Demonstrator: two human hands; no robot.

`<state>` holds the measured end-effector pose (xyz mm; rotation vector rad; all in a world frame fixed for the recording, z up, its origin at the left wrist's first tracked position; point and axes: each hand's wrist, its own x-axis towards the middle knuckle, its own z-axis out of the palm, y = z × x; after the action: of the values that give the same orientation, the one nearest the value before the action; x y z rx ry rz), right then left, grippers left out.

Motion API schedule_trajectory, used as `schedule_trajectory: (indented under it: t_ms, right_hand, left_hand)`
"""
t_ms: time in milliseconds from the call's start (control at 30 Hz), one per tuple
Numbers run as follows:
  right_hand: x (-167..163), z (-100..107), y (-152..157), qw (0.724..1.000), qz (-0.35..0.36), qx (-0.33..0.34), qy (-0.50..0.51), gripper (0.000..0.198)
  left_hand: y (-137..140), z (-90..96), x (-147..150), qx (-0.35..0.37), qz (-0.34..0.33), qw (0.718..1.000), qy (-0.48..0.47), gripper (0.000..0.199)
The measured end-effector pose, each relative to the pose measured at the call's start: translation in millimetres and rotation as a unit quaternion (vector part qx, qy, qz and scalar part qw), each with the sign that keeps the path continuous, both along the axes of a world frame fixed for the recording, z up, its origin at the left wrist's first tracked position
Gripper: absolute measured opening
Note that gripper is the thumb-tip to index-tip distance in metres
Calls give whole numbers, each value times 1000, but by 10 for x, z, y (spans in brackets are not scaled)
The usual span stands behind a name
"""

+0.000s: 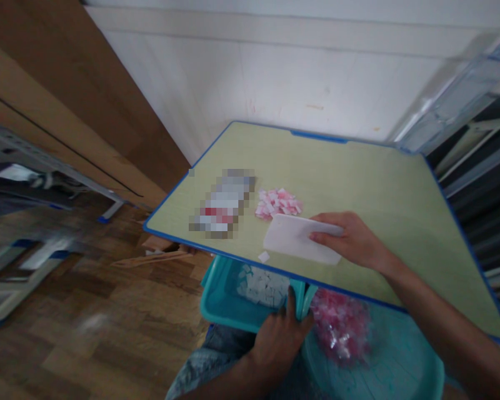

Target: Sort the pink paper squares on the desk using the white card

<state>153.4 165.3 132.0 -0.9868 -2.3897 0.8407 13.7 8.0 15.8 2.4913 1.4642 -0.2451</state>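
My right hand (pixel 352 240) pinches the right end of a flat white plastic sheet (pixel 294 239), shaped like a dough scraper, and tilts it over the tabletop. Just behind its upper edge lies a heap of small pink and white pieces (pixel 278 203). One small white square (pixel 264 256) sits alone near the table's front edge. Below that edge, my left hand (pixel 281 333) has its fingers closed over the right rim of a teal tray (pixel 220 308). Many small white pieces (pixel 260 286) cover the tray's bottom.
The pale green table (pixel 370 183) has a blue rim. A blurred-out phone-like object (pixel 225 203) lies at its left. Under the front edge, a clear bag of pink pieces (pixel 344 328) rests in a round teal basin (pixel 400 355). A white wall (pixel 283 78) stands behind.
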Motion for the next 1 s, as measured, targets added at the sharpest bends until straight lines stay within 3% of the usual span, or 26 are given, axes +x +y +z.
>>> schedule_trajectory:
  t_ms: [367,533,700,867,1000]
  right_hand:
    - [-2,46,-87,999,48,7,20,16]
    - [214,56,110,995,8,45,93,17]
    - [404,-82,368,995,61,29,78,19]
    - [534,-56,412,995,75,-24,54,16]
    - [521,-36,407,994,43,18,96,15]
  left_hand:
    - [9,13,0,3,1,1000,5,43]
    - [19,22,-1,-5,1,1000,-3,43]
    - [33,46,-3,-29,-3,1000,-10,43]
    - [36,53,-7,-43,-1,999,-9,44]
    - [20,33,-1,-38,5,999,-3,45]
